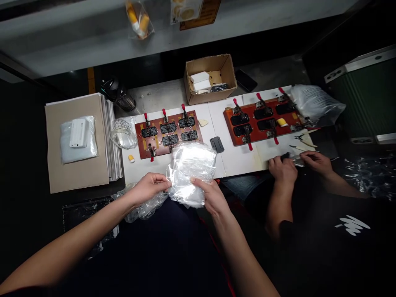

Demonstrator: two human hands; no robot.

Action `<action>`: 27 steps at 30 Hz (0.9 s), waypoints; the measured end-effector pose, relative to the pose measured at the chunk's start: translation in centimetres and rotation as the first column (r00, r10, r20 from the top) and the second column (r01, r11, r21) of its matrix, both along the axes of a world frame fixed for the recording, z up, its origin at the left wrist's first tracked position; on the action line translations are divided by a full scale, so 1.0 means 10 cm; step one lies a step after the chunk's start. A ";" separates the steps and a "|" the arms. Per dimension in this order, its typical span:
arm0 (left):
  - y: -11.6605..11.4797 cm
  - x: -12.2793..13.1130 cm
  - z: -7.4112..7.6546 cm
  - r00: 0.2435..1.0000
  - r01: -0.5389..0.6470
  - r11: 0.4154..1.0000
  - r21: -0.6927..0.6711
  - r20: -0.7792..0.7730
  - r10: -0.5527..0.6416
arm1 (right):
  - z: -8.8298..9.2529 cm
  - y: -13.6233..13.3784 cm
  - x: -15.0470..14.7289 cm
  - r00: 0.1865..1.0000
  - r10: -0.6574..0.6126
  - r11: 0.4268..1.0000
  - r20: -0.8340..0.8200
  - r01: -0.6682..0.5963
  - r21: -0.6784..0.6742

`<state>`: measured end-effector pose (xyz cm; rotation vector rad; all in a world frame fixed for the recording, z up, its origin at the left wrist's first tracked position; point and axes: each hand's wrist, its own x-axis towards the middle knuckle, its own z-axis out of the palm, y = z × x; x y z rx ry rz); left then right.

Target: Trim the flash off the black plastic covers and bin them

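We see a pile of sheets (60, 177) left of our left hand (150, 187), which pinches the left edge of a clear plastic packet (192, 163). Ahead of that hand lies a red-brown fixture (144, 150). Between both hands, glare makes the packet's contents hard to tell; our right hand (214, 197) grips its near right side, thumb on top.

L hand (151, 189) pinching L edge of clear plastic stack (192, 165), R hand (213, 198) gripping it, thumb on top; brown board (144, 147) w/ clamps (164, 112) just beyond.
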<state>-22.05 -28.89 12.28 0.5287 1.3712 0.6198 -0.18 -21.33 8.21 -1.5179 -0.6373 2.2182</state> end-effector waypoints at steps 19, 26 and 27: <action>0.09 -0.36 0.49 0.719 0.319 0.925 0.208 -0.689 -0.093 | 0.11 0.09 0.10 0.836 0.318 0.788 0.447 -0.495 0.366; 0.32 -0.19 0.57 0.689 0.397 0.824 0.404 -0.724 0.023 | 0.17 0.07 0.02 0.845 0.385 0.761 0.372 -0.518 0.390; 0.32 -0.18 0.54 0.695 0.384 0.838 0.388 -0.719 0.015 | 0.17 0.07 0.01 0.846 0.381 0.761 0.372 -0.515 0.393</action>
